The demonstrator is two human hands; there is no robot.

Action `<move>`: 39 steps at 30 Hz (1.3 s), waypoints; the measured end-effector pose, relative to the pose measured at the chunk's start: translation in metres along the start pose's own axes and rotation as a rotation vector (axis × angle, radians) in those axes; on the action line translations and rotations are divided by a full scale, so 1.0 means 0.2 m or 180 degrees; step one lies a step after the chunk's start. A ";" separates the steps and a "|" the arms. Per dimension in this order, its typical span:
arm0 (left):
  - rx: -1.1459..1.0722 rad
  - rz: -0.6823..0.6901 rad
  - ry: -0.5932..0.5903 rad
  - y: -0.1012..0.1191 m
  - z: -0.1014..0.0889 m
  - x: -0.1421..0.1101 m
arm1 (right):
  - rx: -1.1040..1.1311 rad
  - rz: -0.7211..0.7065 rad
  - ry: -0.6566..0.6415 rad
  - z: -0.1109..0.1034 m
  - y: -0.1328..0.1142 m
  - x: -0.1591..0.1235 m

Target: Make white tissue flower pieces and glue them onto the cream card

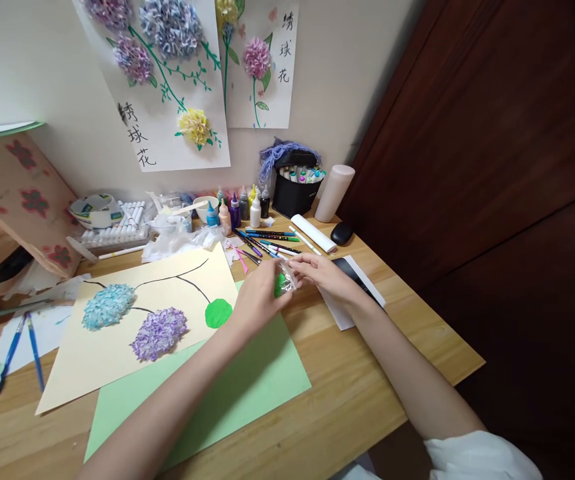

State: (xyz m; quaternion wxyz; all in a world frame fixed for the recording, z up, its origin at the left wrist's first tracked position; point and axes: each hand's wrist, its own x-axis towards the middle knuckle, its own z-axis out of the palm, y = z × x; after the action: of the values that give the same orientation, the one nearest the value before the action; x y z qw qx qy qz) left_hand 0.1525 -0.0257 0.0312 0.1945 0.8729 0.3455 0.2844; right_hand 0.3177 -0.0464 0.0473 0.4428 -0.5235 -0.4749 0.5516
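Observation:
Between my two hands is a small clear plastic bag (pixel 287 279) with something bright green in it. My left hand (pixel 260 293) is closed around its left side. The fingertips of my right hand (pixel 322 272) pinch its upper right edge. Left of my hands lies a cream sheet (pixel 117 370) with dark drawn stems, a blue textured flower (pixel 108 307), a purple one (pixel 158 333) and a flat green disc (pixel 218 313). My left forearm crosses over a light green sheet (pixel 252 387) that lies partly under the cream one.
Loose pens (pixel 272 243) lie just beyond my hands. Paint bottles (pixel 234 210), a black marker case (pixel 294 193) and a pale cylinder (pixel 334 193) stand along the wall. A black mouse (pixel 342 233) is at right; brushes (pixel 34 350) lie at left. Flower pictures (pixel 167 143) hang above.

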 end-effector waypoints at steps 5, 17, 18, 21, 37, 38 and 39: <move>-0.0032 -0.0013 0.0005 -0.02 0.00 0.01 | -0.0081 -0.0029 -0.0123 0.00 -0.02 -0.03; 0.0280 -0.0005 -0.0019 -0.02 -0.01 0.01 | -0.0150 0.0070 -0.0147 -0.02 0.00 -0.03; 0.0285 -0.0027 -0.0028 -0.02 -0.01 0.01 | -0.0132 0.0103 -0.0165 -0.02 0.00 -0.02; 0.0329 -0.0097 -0.0068 -0.02 -0.02 0.01 | -0.0075 0.0175 -0.0226 -0.03 0.01 -0.02; 0.0497 -0.0101 -0.0045 -0.02 -0.03 0.02 | 0.0266 0.0364 -0.0530 -0.04 0.02 -0.03; 0.0509 -0.0098 -0.0051 -0.02 -0.03 0.02 | 0.0259 0.0342 -0.0545 -0.04 0.02 -0.02; 0.0526 -0.0097 -0.0060 -0.02 -0.03 0.02 | 0.0249 0.0331 -0.0551 -0.04 0.02 -0.02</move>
State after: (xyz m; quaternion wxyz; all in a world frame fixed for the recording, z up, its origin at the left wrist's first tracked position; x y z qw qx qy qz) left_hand 0.1484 -0.0196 0.0349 0.1294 0.8832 0.3792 0.2436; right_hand 0.3255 -0.0509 0.0440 0.3910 -0.4801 -0.4617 0.6352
